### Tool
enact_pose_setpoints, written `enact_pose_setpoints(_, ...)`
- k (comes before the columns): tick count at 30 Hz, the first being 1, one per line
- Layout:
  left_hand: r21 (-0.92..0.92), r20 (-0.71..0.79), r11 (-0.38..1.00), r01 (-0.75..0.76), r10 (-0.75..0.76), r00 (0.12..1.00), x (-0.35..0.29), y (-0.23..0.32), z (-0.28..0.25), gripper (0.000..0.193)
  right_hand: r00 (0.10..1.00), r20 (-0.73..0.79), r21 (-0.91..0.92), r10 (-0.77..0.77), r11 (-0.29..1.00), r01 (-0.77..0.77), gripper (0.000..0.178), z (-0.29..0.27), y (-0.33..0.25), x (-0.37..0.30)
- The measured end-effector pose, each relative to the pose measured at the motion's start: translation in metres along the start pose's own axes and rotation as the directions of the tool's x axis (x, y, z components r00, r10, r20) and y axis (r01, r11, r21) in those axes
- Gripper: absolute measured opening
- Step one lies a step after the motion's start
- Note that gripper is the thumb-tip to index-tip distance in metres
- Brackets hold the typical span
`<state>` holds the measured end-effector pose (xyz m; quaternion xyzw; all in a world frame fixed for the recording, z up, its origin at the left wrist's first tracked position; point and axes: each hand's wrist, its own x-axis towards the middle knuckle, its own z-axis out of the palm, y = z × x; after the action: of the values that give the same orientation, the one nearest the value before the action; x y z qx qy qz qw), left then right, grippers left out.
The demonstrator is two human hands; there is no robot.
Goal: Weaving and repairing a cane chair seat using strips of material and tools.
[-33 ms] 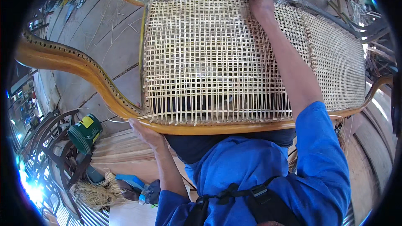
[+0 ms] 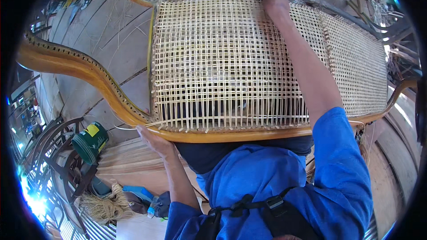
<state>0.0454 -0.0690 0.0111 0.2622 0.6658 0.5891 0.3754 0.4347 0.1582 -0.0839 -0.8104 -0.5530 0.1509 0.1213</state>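
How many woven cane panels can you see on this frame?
2: the larger panel in the middle, and a smaller-looking panel to its right, past the seam. Others could be out of view.

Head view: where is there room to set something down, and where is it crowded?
Room: floor between frame's left curve and panel, slightly littered; pale sheet between fibre bundle and left sleeve. Crowded: around the bucket, beside dark curved pieces.

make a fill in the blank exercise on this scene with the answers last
1. The ____ hand is at the far edge of the woven panel.
2. The ____ hand is by its near corner.
3. The yellow-patched bucket is mainly dark ____.
4. The person's shirt is ____.

Missing words: right; left; green; blue
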Motion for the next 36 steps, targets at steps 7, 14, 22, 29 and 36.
enact_pose_setpoints(7, 0.437, -0.044, 0.874, -0.210, 0.254, 0.966, 0.005, -0.018, -0.009, 0.050, 0.944, -0.215, 0.184, -0.250, 0.939, 0.291, 0.015, -0.109, 0.071, -0.063)
enact_pose_setpoints(14, 0.655, 0.060, 0.631, -0.415, 0.505, 0.861, 0.001, 0.022, 0.012, 0.056, 0.911, -0.228, 0.522, 0.343, 0.833, -0.183, 0.022, -0.242, 0.180, -0.299)
enact_pose_setpoints(22, 0.718, 0.171, 0.513, -0.471, 0.526, 0.833, 0.008, 0.021, 0.011, 0.065, 0.612, 0.032, 0.559, 0.790, 0.493, -0.666, 0.022, -0.148, 0.254, -0.534)
enact_pose_setpoints(29, 0.652, 0.092, 0.682, -0.330, 0.361, 0.928, 0.008, 0.018, 0.011, 0.066, 0.602, 0.065, 0.229, 0.796, 0.575, -0.785, 0.018, -0.070, 0.232, -0.591)
enact_pose_setpoints(36, 0.528, 0.040, 0.799, -0.287, 0.315, 0.948, -0.017, 0.026, 0.028, 0.068, 0.654, -0.201, 0.229, 0.729, 0.684, -0.693, 0.019, -0.058, 0.237, -0.570)
